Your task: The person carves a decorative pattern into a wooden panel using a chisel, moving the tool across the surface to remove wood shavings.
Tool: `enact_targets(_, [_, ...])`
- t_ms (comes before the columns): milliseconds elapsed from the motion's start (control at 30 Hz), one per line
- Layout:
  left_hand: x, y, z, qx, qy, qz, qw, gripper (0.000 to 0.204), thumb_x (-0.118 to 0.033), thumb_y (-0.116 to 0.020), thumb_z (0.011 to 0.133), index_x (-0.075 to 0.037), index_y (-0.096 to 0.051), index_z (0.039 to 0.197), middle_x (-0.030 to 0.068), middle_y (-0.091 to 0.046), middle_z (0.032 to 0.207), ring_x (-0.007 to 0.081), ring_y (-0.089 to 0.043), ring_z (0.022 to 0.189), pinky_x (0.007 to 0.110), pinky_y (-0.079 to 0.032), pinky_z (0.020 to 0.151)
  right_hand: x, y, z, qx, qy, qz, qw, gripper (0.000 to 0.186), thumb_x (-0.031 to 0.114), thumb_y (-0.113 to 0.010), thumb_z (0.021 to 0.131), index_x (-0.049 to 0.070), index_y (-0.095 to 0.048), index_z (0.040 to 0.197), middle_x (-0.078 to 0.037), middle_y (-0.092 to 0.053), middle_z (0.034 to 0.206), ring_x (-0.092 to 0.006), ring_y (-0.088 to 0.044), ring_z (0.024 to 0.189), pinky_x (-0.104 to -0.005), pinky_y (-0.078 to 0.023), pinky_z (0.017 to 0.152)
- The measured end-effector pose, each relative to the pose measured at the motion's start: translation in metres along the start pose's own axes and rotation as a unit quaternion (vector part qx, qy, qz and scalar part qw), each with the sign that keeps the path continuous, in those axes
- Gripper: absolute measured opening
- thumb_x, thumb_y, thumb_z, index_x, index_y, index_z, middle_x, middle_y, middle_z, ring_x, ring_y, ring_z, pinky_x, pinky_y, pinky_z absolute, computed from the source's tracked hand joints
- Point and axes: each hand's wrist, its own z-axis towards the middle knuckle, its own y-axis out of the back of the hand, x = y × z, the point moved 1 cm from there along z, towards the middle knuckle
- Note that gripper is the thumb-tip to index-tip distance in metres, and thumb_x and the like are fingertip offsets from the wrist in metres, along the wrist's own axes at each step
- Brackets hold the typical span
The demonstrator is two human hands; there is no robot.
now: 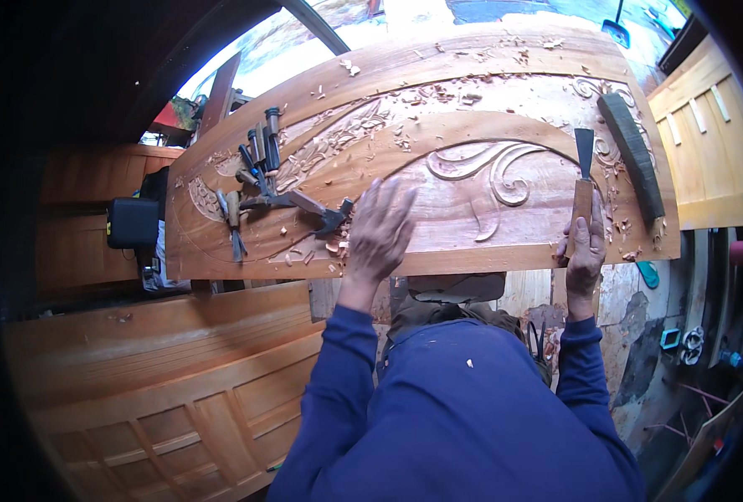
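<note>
A large wooden panel (321, 180) with carved scrolls and leaves lies in front of me, strewn with wood shavings. My left hand (380, 230) rests on it with fingers stretched out, at the left end of a recessed arched field. Inside that field a raised scroll (509, 174) curls. My right hand (586, 251) is closed around the wooden handle of a flat-bladed chisel (583, 201), near the panel's right front. The dark blade points away from me. Beside my left hand lies a tool with a dark metal head (331, 221).
Several carving chisels (258, 155) lie heaped on the panel's left part. A long dark wooden block (628, 151) lies at its right end. A black case (133, 223) is off to the left. Panelled wooden doors (162, 435) stand at lower left, another panel (710, 142) at far right.
</note>
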Motion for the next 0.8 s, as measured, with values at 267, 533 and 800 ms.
enact_targets(267, [0.046,-0.029,-0.023,0.087,0.002,-0.008,0.996,0.045,-0.021,-0.061,0.107,-0.005,-0.063,0.149,0.0182,-0.059,0.156,0.0342,-0.052,0.149,0.047,-0.041,0.125,-0.007,0.009,0.004,0.024,0.016,0.002,1.000,0.056,0.023,-0.052,0.115,0.014,-0.039,0.168,-0.003,-0.057,0.090,-0.0081,-0.053,0.060,-0.0229,-0.047,0.054])
enact_targets(533, [0.023,0.047,-0.116,0.097,0.166,-0.001,0.981,0.028,-0.017,-0.073,0.098,-0.002,-0.077,0.121,0.0210,-0.076,0.122,0.0372,-0.073,0.118,0.046,-0.057,0.108,0.022,-0.022,-0.039,0.057,-0.077,-0.013,0.995,0.057,0.024,-0.051,0.114,0.015,-0.038,0.169,0.001,-0.056,0.084,-0.0049,-0.051,0.058,-0.0205,-0.043,0.048])
enact_targets(800, [-0.042,-0.007,-0.016,0.079,-0.157,-0.396,0.901,0.029,-0.031,-0.062,0.105,-0.007,-0.077,0.115,0.0146,-0.071,0.113,0.0359,-0.066,0.113,0.047,-0.054,0.097,0.005,-0.097,-0.146,0.249,-0.353,-0.014,0.902,0.051,0.015,-0.057,0.112,0.004,-0.049,0.162,-0.007,-0.071,0.135,-0.0133,-0.068,0.111,-0.0272,-0.054,0.092])
